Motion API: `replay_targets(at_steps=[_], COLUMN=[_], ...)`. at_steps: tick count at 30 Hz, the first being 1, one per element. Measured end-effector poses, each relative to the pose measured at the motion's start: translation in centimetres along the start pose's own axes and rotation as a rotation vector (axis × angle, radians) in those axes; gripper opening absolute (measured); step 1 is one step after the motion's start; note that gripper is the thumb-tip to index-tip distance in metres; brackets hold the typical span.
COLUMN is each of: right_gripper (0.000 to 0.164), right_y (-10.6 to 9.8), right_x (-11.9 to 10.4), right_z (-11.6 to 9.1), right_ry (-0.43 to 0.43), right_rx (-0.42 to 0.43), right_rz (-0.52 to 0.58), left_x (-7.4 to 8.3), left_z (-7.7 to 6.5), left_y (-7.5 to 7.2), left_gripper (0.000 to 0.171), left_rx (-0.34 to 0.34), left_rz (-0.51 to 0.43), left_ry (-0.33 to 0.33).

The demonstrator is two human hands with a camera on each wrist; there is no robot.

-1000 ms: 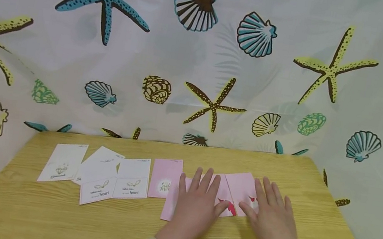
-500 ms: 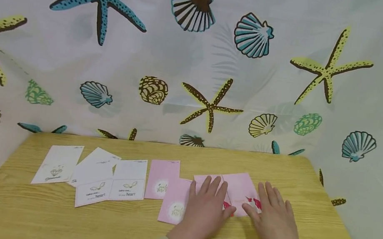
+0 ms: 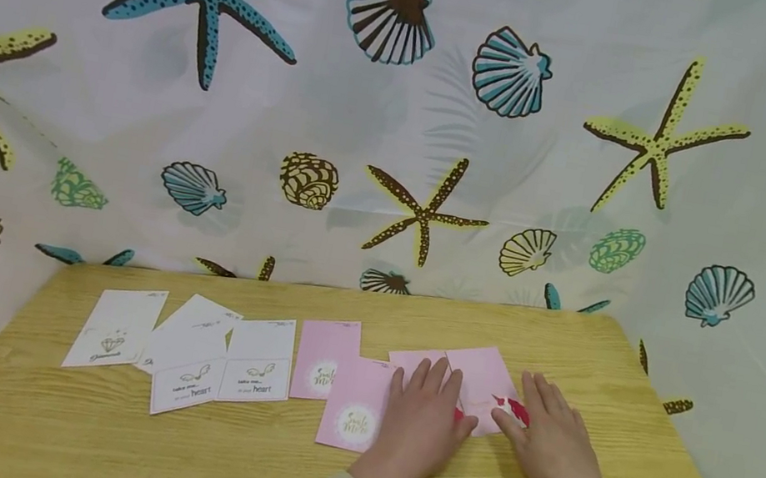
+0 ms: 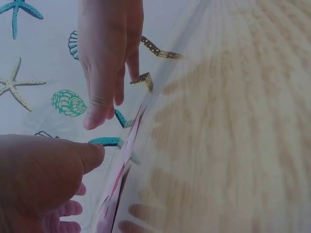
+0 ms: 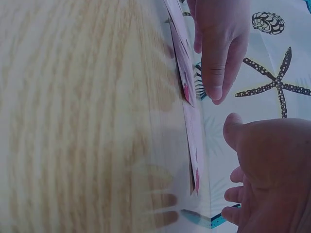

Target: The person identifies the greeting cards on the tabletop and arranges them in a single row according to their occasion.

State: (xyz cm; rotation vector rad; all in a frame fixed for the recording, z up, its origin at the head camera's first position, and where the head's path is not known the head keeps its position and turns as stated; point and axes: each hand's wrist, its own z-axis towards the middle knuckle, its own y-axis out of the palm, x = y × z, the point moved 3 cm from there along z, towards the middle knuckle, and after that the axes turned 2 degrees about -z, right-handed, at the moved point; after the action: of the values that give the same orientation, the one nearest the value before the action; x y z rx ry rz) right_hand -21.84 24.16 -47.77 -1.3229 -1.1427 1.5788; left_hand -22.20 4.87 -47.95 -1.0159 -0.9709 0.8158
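Observation:
My left hand is over the pink cards with its fingers stretched out, partly hiding a pink card. Beside it, to the right, my right hand is spread near a second pink card with a red and white picture at its lower edge. Left of my left hand lies a pink "Smile More" card. From the wrist views, the left hand and right hand hover above the table, apart from the cards and holding nothing.
Another pink card stands out behind the row's middle. Several white cards overlap toward the left, including one with a diamond print. The wooden table meets a shell-patterned cloth at its back edge.
My left hand has shifted right and slightly nearer, uncovering the front "Smile More" card. My right hand has drifted slightly right and nearer, showing more of the red picture. The cards look still.

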Motion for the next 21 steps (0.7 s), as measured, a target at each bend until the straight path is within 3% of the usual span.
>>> replay_targets(at_steps=[15,21], right_gripper=[0.081,0.079], right_y=[0.4,0.4], right_x=[0.9,1.3], right_z=[0.2,0.5], right_ry=[0.021,0.017], right_rx=[-0.055,-0.035], right_rz=[0.07,0.041], left_x=[0.3,0.0], left_z=[0.0,0.3], left_y=[1.1,2.4], left_gripper=[0.065,0.065], left_rx=[-0.015,0.023], left_rz=[0.04,0.043], left_ry=[-0.001,0.007])
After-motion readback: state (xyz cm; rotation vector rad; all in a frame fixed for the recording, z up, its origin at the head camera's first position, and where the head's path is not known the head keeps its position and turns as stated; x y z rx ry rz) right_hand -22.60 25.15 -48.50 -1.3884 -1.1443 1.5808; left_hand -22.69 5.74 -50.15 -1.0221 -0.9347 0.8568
